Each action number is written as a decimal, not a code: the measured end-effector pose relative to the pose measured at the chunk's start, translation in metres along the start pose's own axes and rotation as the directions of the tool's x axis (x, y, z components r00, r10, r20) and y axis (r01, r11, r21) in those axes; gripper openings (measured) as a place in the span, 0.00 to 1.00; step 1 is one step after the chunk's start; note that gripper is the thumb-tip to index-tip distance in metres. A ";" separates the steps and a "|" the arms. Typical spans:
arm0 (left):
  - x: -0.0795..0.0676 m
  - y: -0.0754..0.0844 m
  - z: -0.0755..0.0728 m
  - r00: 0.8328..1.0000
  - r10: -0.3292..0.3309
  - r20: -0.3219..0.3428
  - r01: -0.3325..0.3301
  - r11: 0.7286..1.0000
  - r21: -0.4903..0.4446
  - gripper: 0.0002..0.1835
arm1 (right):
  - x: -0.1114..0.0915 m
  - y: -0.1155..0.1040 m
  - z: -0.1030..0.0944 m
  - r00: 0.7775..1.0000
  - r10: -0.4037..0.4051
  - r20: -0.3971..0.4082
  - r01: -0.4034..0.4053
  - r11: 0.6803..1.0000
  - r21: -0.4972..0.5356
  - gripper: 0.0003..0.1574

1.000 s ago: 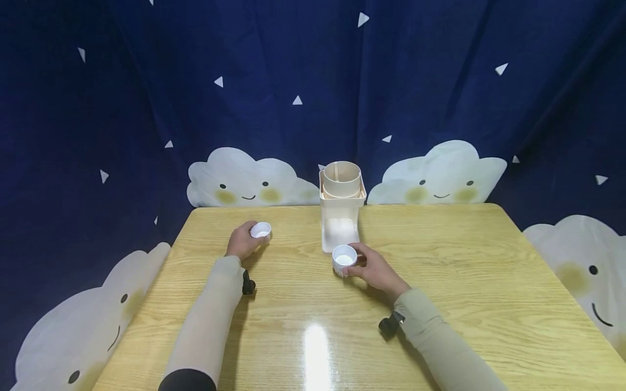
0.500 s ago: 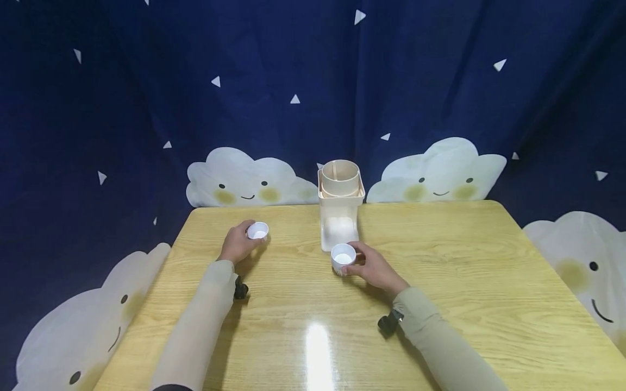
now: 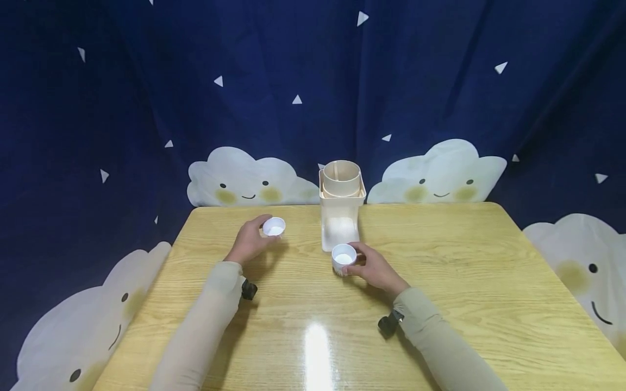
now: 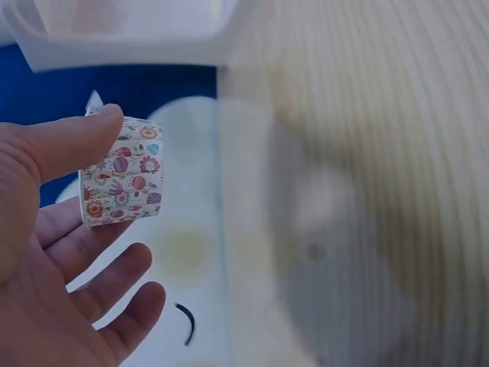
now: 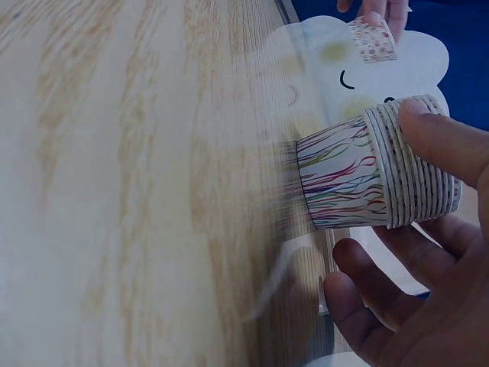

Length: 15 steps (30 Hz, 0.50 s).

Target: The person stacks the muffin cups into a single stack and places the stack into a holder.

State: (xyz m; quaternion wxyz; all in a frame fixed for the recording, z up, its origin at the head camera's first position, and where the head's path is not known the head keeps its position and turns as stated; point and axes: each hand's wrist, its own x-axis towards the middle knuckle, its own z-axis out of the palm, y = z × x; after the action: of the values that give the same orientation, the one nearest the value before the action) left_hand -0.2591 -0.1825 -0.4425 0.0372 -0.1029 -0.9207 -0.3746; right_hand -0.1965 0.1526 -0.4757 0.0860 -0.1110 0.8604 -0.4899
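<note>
My left hand [image 3: 249,240] holds a small paper cup [image 3: 274,229] between thumb and fingers, above the left side of the table. In the left wrist view the cup's outside shows a flower pattern, and the cup is clear of the wood. My right hand [image 3: 375,269] grips a stack of paper cups [image 3: 344,256] by the rims, just in front of a cream dispenser-like stand [image 3: 340,214]. Several nested rims show in the right wrist view, above an outer cup with coloured wavy lines. Whether the stack touches the table is hard to tell.
The stand carries a round open cylinder [image 3: 341,187] in its upper part and stands near the back edge of the wooden table [image 3: 464,260]. A dark blue curtain [image 3: 293,65] with white triangles and smiling clouds hangs behind and at the sides.
My left hand first drifts slightly left with the flowered cup, then carries it right toward the stand. The right hand and its stack stay in place.
</note>
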 end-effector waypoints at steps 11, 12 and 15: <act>-0.004 0.026 0.001 0.998 0.060 0.011 -0.060 0.998 0.033 0.35 | 0.000 0.003 0.001 1.000 -0.005 -0.003 0.005 1.000 -0.008 0.40; -0.004 0.028 0.002 0.998 0.063 0.013 -0.063 0.997 0.034 0.35 | 0.000 0.003 0.001 1.000 0.001 -0.004 -0.001 1.000 -0.009 0.40; -0.005 0.035 0.002 0.996 0.085 0.017 -0.086 0.996 0.037 0.36 | 0.001 0.004 0.002 1.000 0.008 -0.001 -0.008 1.000 -0.011 0.40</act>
State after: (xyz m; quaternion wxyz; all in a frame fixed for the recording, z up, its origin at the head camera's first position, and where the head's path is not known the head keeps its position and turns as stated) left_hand -0.2464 -0.1573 -0.4213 0.0483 -0.1443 -0.9226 -0.3546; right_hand -0.1976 0.1529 -0.4798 0.0869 -0.1079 0.8636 -0.4848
